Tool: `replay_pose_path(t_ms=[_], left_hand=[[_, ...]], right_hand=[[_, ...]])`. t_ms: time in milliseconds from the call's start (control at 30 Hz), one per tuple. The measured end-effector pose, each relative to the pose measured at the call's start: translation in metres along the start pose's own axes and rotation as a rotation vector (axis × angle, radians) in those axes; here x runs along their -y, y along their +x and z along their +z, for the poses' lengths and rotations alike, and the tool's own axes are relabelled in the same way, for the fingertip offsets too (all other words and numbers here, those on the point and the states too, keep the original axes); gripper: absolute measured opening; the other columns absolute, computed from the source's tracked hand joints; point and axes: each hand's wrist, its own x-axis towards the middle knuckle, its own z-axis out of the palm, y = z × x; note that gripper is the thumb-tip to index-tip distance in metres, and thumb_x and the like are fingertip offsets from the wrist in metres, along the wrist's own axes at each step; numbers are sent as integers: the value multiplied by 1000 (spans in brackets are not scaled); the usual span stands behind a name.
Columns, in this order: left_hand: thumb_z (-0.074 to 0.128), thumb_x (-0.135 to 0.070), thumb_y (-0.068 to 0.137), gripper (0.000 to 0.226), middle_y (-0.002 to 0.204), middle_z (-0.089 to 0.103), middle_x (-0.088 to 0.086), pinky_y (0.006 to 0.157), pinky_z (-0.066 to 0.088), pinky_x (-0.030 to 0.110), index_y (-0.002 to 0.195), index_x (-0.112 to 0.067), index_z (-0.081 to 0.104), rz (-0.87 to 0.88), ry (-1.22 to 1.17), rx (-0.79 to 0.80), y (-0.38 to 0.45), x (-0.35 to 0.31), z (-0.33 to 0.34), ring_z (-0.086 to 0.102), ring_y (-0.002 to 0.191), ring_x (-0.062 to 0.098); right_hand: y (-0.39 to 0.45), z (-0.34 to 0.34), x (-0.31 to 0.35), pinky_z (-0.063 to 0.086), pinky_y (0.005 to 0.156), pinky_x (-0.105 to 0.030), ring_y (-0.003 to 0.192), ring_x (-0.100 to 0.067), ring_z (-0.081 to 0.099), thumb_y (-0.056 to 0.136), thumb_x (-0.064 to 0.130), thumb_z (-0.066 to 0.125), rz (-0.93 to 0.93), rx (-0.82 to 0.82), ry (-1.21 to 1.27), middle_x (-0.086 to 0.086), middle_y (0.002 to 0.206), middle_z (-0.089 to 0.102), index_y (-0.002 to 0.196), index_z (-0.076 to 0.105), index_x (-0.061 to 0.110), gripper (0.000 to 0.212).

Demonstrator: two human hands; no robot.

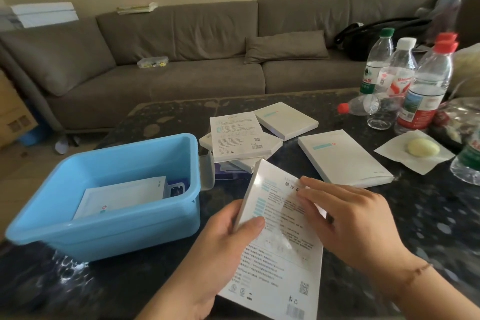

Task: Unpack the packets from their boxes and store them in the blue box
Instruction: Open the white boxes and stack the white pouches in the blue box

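Observation:
My left hand (223,244) grips the left edge of a flat white box (280,262), printed side up, held over the dark table near its front edge. My right hand (345,223) lies on the box's upper right part, its fingers bent over the printed face, which looks covered by clear film. The blue box (65,218) stands to the left, holding a white packet (122,196) and a dark item in its corner. More white boxes lie behind: a stack (239,138), one further back (285,119) and one at right (342,158).
Several plastic water bottles (426,86) stand at the table's right rear, one lying on its side (368,106). A yellowish lump on a white napkin (422,148) sits at right. A grey sofa (194,60) runs behind the table.

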Motion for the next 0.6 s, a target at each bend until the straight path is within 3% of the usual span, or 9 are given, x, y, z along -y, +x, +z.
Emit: replay_pose_path(t_ms=[167, 400, 600], left_hand=[[55, -24, 96, 21, 106, 76, -4, 90, 56, 44, 114, -30, 66, -2, -24, -14, -1, -2, -1, 73, 99, 16], [55, -23, 97, 20, 105, 76, -2, 87, 57, 41, 115, -27, 64, 18, 12, -7, -1, -4, 0, 73, 97, 16], [55, -23, 98, 20, 104, 77, -1, 86, 56, 42, 114, -28, 66, -3, -1, -14, -1, -4, -1, 73, 97, 18]], right_hand=[[0, -4, 5, 60, 59, -28, 104, -11, 69, 88, 46, 62, 62, 46, 112, 13, 127, 65, 97, 78, 29, 25], [1, -1, 4, 59, 61, -32, 93, -16, 72, 88, 32, 67, -51, -1, 17, 7, 118, 71, 88, 77, 21, 15], [0, 1, 15, 58, 68, -30, 102, -19, 65, 94, 25, 58, -145, 27, -97, 0, 122, 67, 90, 72, 15, 18]])
